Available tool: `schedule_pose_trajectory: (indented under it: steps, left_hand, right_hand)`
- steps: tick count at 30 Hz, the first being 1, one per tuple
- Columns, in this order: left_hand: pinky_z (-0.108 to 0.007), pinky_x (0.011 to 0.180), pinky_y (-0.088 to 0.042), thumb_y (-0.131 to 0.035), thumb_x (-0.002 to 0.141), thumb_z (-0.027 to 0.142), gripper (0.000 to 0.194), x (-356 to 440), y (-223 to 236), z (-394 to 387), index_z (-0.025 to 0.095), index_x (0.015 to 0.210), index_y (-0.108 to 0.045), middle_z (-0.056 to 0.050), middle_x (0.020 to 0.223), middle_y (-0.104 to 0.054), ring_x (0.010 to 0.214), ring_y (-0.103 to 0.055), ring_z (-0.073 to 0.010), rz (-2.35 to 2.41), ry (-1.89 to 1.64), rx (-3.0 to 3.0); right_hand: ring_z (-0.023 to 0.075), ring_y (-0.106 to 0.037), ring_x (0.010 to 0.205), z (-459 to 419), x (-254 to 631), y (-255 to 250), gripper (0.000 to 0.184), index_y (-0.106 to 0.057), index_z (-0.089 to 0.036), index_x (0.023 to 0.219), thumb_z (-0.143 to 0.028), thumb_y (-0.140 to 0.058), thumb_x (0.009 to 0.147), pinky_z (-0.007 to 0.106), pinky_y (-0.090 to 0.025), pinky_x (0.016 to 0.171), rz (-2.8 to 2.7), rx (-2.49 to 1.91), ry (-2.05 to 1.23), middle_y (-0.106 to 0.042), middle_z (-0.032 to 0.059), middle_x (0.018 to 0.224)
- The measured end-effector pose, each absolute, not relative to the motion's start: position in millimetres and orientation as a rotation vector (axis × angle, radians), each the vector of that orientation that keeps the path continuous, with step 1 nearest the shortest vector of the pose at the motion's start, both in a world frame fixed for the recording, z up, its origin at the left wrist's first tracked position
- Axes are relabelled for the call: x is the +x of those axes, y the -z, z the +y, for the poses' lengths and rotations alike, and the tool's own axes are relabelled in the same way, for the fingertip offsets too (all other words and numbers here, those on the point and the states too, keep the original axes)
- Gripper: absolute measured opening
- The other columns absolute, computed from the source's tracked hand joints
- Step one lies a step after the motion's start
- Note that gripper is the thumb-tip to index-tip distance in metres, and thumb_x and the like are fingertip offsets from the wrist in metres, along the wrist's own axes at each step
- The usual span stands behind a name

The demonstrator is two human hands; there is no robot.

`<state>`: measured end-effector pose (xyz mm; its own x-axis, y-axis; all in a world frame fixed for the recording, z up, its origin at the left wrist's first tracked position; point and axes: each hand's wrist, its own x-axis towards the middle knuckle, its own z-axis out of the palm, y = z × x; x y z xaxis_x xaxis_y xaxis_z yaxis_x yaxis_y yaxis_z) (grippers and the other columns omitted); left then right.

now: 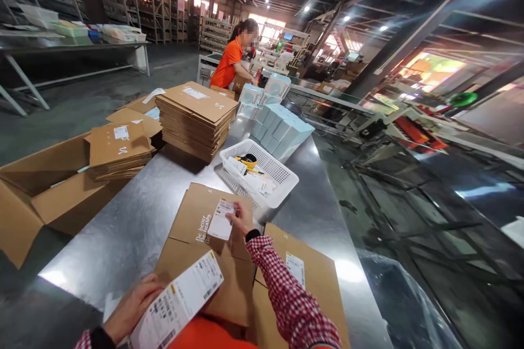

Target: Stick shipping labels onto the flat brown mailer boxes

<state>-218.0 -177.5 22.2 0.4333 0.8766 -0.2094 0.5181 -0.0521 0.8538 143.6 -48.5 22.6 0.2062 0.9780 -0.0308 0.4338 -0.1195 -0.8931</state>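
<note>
right hand (241,219): fingertips closed at the edge of a label (220,226) on the folded carton (184,215); full adhesion cannot be confirmed. left hand (137,302): gripping the label strip (180,300), unapplied. adjacent carton (321,294): already labelled.

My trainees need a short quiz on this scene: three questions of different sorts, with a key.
1. What does the left grip hold?
A) a light-blue box
B) a strip of white printed labels
C) a red plastic tray

2. True or false: the white perforated plastic basket stands on the silver-grey metal table.

3. Fill the gap: the right grip touches a white rectangular ____ on the brown cardboard carton with white lettering.

Key: 1 B; 2 True; 3 label.
</note>
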Motion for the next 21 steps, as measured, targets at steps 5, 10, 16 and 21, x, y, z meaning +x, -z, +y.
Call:
schedule_pose_trajectory:
  steps: [5, 10, 16, 21]
  left_hand:
    - [-0.046, 0.108, -0.035, -0.048, 0.086, 0.05, 0.034, -204.2, -8.9, -172.3, 0.03, 0.088, -0.075, -0.005, 0.131, -0.058, 0.124, -0.048, -0.0271, 1.152, -0.374, 1.738]
    - [-0.049, 0.111, -0.029, -0.047, 0.087, 0.048, 0.034, -204.1, 0.7, -175.3, 0.029, 0.088, -0.075, -0.005, 0.139, -0.052, 0.132, -0.04, -0.0272, 1.143, -0.342, 1.785]
    - [-0.051, 0.112, -0.027, -0.046, 0.087, 0.049, 0.035, -204.9, -1.9, -175.1, 0.03, 0.088, -0.075, -0.005, 0.139, -0.052, 0.131, -0.041, -0.0285, 1.144, -0.288, 1.803]
    - [-0.048, 0.114, -0.023, -0.043, 0.086, 0.055, 0.045, -210.5, 11.4, -189.4, 0.025, 0.095, -0.075, -0.007, 0.152, -0.032, 0.139, -0.028, -0.0297, 1.297, -0.45, 1.679]
  right_hand:
    - [0.0257, -0.061, 0.096, -41.6, 121.5, -4.0, 0.052, -0.056, -0.017, 0.111, -0.023, -0.068, 0.061, 0.042, -0.047, 0.088, -1.626, -1.795, -0.836, -0.066, 0.0097, 0.104]
    - [0.0375, -0.038, 0.13, -50.6, 104.8, -13.6, 0.093, -0.028, -0.004, 0.142, -0.036, -0.072, 0.066, 0.048, -0.034, 0.103, -1.867, -2.113, -0.497, -0.035, 0.0279, 0.143]
    - [0.0276, -0.022, 0.14, -59.8, 67.0, -0.3, 0.059, -0.038, -0.025, 0.14, -0.05, -0.044, 0.087, 0.05, -0.009, 0.114, -2.267, -1.876, -0.348, -0.033, 0.0093, 0.15]
    - [0.0354, -0.026, 0.137, -80.9, 128.8, 14.4, 0.065, -0.047, -0.006, 0.13, -0.048, -0.05, 0.079, 0.054, -0.019, 0.109, -1.186, -2.258, -0.489, -0.037, 0.0243, 0.144]
